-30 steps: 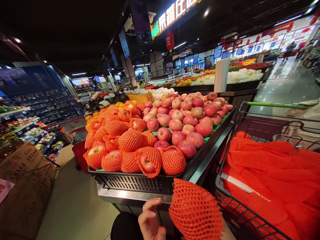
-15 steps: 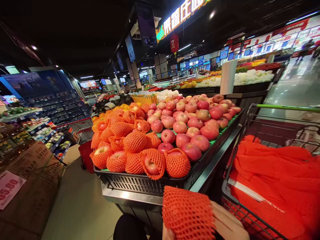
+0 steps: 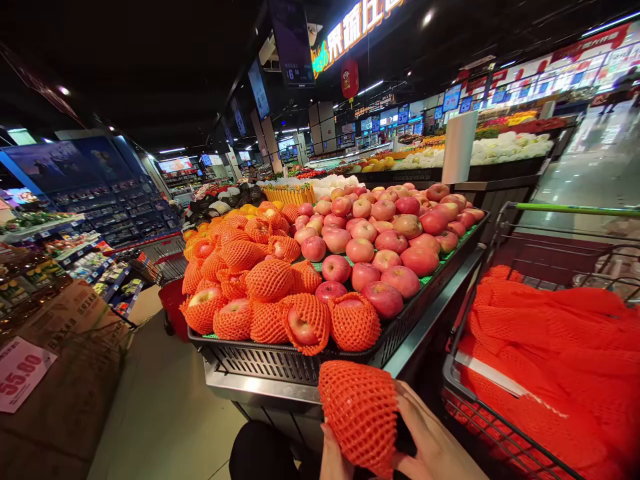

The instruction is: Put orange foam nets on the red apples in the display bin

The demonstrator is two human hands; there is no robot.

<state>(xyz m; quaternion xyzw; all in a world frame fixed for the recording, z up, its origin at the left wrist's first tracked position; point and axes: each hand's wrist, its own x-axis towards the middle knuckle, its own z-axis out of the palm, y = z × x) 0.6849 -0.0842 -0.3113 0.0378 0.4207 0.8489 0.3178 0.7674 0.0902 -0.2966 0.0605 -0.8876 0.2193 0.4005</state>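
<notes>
Since the earlier frame the foam net (image 3: 360,410) has come up into fuller view, with both hands now on it.

The left hand (image 3: 334,460) cups its lower edge and the right hand (image 3: 430,440) wraps its right flank, so it sits clasped between the palms (contents hidden by mesh). It is held just below the black crate (image 3: 280,363), where netted apples (image 3: 270,280) sit left and bare apples (image 3: 385,298) right, apparently sorted by wrapping. A trolley (image 3: 500,437) beside holds loose nets (image 3: 550,333), near at hand.

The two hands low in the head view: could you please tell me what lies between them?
An orange foam net lies between the left hand and the right hand, touching both; the head view shows it.
</notes>
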